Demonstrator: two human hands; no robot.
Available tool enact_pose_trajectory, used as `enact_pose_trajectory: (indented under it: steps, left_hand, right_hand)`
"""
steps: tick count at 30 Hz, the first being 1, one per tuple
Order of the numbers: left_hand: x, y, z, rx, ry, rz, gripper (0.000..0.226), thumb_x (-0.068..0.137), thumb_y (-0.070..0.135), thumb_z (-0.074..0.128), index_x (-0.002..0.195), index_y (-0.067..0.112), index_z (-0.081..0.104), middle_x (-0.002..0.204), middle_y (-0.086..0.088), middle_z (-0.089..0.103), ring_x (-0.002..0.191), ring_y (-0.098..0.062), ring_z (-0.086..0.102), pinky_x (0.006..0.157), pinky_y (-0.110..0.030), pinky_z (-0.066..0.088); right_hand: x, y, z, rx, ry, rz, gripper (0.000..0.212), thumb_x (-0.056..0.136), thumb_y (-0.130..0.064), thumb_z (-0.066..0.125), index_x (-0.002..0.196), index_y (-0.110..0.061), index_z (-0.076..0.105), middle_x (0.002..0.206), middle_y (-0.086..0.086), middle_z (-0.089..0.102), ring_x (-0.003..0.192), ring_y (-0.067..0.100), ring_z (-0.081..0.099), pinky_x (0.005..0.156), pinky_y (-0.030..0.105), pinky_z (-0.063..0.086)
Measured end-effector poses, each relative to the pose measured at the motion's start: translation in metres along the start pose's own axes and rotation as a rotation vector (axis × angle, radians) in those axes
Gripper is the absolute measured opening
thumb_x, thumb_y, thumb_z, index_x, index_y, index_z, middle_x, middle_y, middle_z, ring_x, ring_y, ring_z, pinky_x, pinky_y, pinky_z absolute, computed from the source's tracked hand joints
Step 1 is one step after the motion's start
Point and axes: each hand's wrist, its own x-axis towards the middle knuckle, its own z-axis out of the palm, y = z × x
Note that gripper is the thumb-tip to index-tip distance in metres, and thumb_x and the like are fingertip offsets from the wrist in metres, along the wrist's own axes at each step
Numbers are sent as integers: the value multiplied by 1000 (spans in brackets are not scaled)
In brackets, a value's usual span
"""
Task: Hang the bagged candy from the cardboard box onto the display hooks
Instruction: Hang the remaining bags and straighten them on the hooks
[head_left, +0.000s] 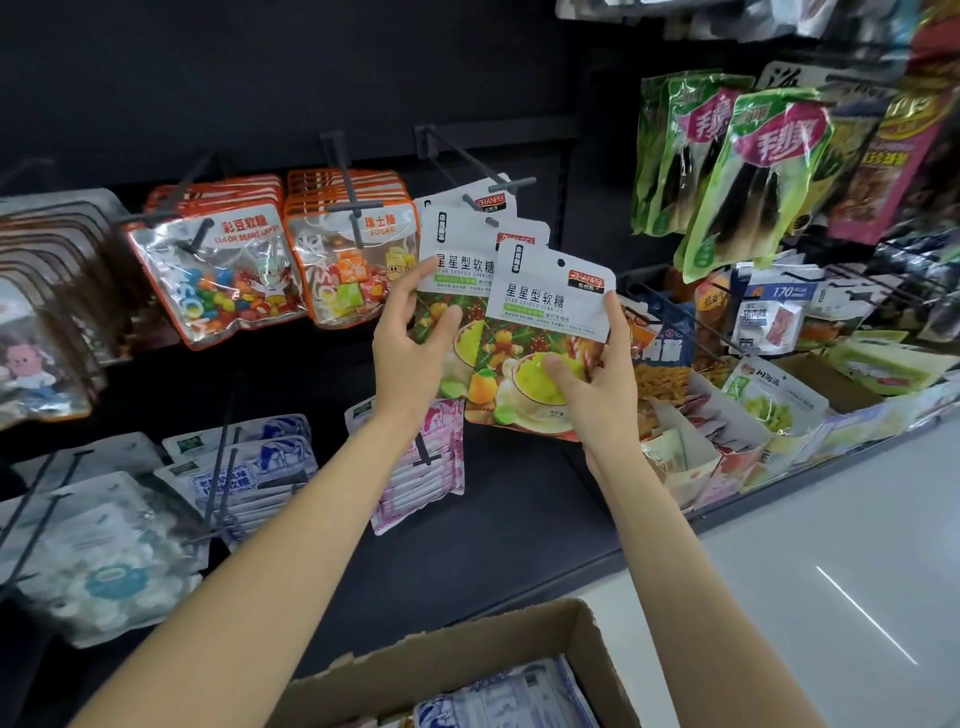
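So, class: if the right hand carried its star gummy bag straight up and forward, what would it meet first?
Probably the star gummy bags already hanging on the hook; the right hand sits just below, though depth is unclear.

We saw only a corner of the cardboard box (467, 654); the bottom edge cut it off, along with most of the blue-and-white bags (506, 696) inside. Both forearms ran out of the lower edge. The right hand (597, 384) covered the lower right corner of the front candy bag (540, 338), and that bag hid part of the second candy bag (452, 291) held by the left hand (410, 353). Small print on both bags was unreadable. At far left, a stack of bags (36, 312) was blurred and cropped. Upper-right packets (883, 31) smeared into blur.
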Motion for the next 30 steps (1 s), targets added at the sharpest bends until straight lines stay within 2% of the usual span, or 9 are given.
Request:
enact_pose_trajectory:
  steps: [3,6,10,13,15,18,20,24,30]
  left_hand:
    - [6,0,2,-24,-11,-93,45,91,11,60,125,38,52,139,10,48,133,-7,38,113,-40,33]
    - [18,4,7,98,-77,-158,53,94,10,54,141,29,40,142,12,42,126,0,37,109,-26,35]
    - [46,7,14,761,-308,-132,69,98,19,45,153,20,3,155,-10,24,138,-25,32,110,-39,30]
    - [63,6,14,976,-417,-134,70,101,25,40,152,13,-6,121,-18,57,93,-25,58,78,-35,47]
    - [65,10,12,1045,-402,-108,66,101,31,36,152,12,-2,97,-11,62,76,-19,57,66,-33,46]
    - [51,18,-2,971,-309,-27,52,103,39,27,147,13,28,102,-9,65,94,-23,62,83,-36,47]
    - [30,22,-14,703,-253,-31,49,102,45,25,138,18,44,97,-5,69,84,-19,68,85,-39,52]
    - [-1,32,-23,94,-152,35,39,99,34,45,135,38,31,111,16,62,95,-5,65,82,-24,54]
    - [11,21,-13,404,-242,148,79,84,18,70,146,34,25,147,8,38,132,-10,40,109,-33,37]
  right_hand:
    - [3,2,3,-37,9,51,80,85,-12,70,147,-36,25,121,-21,52,113,4,54,104,38,45]
    - [10,3,10,-96,10,61,79,85,-19,71,147,-33,25,125,-11,57,112,11,57,100,40,48]
    - [24,-1,18,-182,13,30,79,87,-17,69,150,-24,23,135,-5,52,122,15,51,105,37,42]
    - [30,-1,18,-210,24,-7,78,86,-11,68,149,-24,24,140,-4,48,127,15,47,108,35,40]
    - [27,-2,14,-188,13,-59,78,86,-7,67,149,-26,26,142,-5,45,130,12,44,109,34,39]
    - [18,-2,-1,-137,-35,-211,77,86,-1,65,147,-30,28,148,-8,39,137,10,35,113,40,35]
    - [14,-3,-7,-85,-84,-305,76,86,-2,64,146,-33,28,149,-7,37,138,14,35,110,47,38]
    - [22,-16,5,-81,-180,-372,75,87,-1,63,146,-28,26,148,-1,39,136,17,40,105,48,43]
    - [38,-15,33,-84,-200,-219,79,87,-6,64,150,-31,23,144,-4,46,129,10,47,107,41,42]
